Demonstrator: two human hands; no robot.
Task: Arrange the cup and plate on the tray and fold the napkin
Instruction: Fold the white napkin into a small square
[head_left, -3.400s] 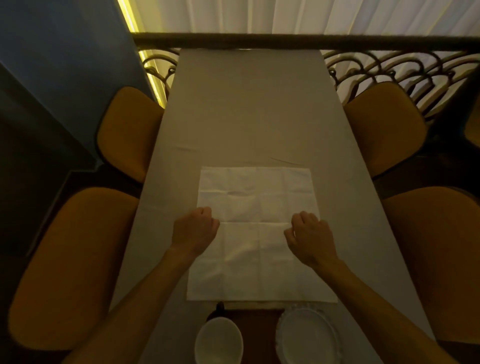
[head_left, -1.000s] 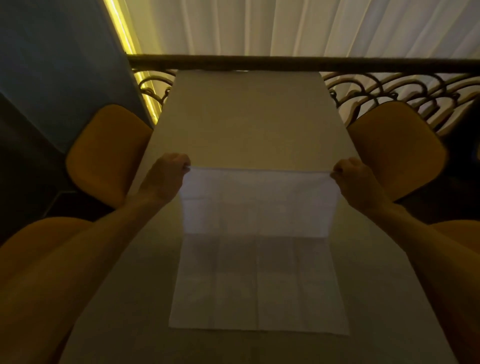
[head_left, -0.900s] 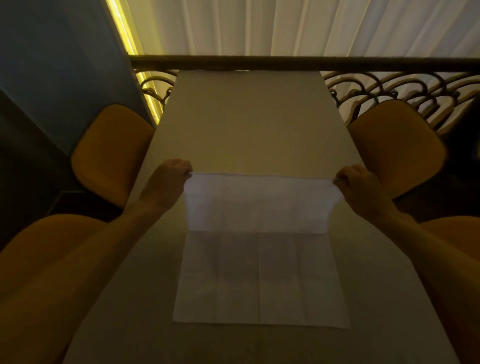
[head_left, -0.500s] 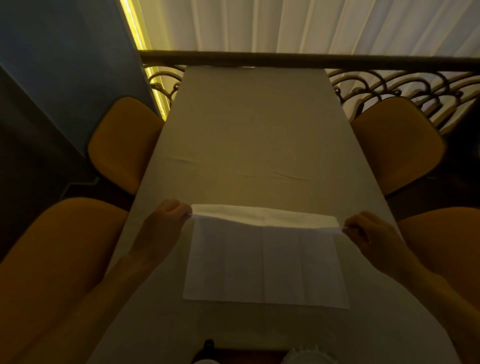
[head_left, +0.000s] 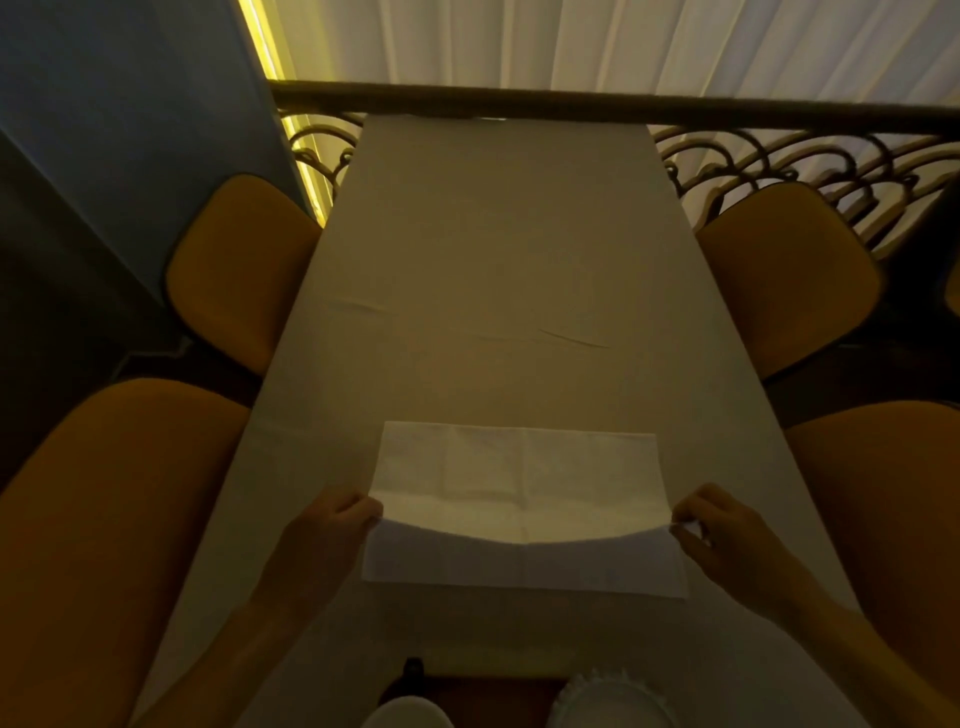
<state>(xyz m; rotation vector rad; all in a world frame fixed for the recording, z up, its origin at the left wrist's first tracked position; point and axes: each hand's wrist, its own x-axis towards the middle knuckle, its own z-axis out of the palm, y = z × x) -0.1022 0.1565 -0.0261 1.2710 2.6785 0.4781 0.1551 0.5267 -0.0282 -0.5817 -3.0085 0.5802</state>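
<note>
A dark brown tray sits at the near edge of the table, mostly cut off by the bottom of the frame. On its left part stands a white cup, only its rim showing; a small dark shape just beyond it cannot be made out. On its right part lies a white plate with a frilled edge, also cut off.

Beyond the tray, the white napkin lies flat on the table with its top layer doubled toward the person. The left hand pinches the left corner of that raised layer between curled fingers. The layer sags in the middle and shades the lower layer beneath. The right hand pinches the right corner likewise. Four mustard chairs flank the table in dim light.
</note>
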